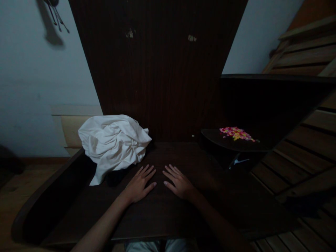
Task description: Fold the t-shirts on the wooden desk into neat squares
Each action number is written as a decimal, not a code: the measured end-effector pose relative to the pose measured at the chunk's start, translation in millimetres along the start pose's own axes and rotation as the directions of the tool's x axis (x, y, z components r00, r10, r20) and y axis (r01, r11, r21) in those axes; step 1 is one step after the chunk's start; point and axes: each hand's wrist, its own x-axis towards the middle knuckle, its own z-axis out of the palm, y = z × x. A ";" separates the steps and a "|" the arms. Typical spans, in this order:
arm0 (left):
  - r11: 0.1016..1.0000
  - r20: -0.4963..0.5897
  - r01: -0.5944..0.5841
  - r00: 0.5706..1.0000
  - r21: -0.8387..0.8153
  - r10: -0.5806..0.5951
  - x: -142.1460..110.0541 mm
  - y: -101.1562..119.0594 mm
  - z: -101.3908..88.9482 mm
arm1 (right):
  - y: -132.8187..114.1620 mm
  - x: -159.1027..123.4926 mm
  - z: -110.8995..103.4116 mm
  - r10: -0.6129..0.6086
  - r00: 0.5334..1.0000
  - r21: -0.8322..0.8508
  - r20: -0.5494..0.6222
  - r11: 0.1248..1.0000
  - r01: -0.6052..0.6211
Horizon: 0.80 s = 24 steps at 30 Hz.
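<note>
Both hands rest palm down on a dark wooden desk (154, 220). My left hand (140, 183) lies flat with its fingers spread, holding nothing. Just beyond it, to the left, is a crumpled white cloth (115, 140) heaped over something dark that barely shows underneath. My right hand (180, 182) is also flat and spread, a small gap from the left one, with nothing in it. Farther right, a low rounded shelf (223, 143) carries a pile of small pink, red and yellow pieces (236, 133), too small to name.
A tall dark panel (162, 77) rises at the desk's back. The desk's raised left side (34, 210) curves toward me. Under the shelf sits a dark item with a white swoosh mark (241, 161). Wooden slats (301, 150) stand to the right.
</note>
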 end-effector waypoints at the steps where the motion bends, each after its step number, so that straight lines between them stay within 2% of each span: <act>1: 1.000 -0.004 0.003 1.000 -0.003 -0.003 0.1 0.4 -0.3 | 0.6 -0.1 1.0 -0.002 1.000 0.001 -0.006 1.000 0.002; 12: 1.000 0.018 0.024 1.000 0.011 -0.024 0.6 3.0 -2.6 | -0.6 0.6 -1.0 0.008 0.999 -0.022 0.039 1.000 -0.007; 17: 1.000 -0.019 0.003 1.000 0.002 -0.003 -0.1 0.1 0.8 | 1.5 0.3 3.3 -0.004 1.000 -0.014 -0.012 1.000 0.004; 24: 1.000 -0.023 0.005 1.000 0.001 -0.005 -0.6 -2.4 3.7 | 2.0 0.2 4.7 -0.007 1.000 -0.012 -0.013 1.000 0.007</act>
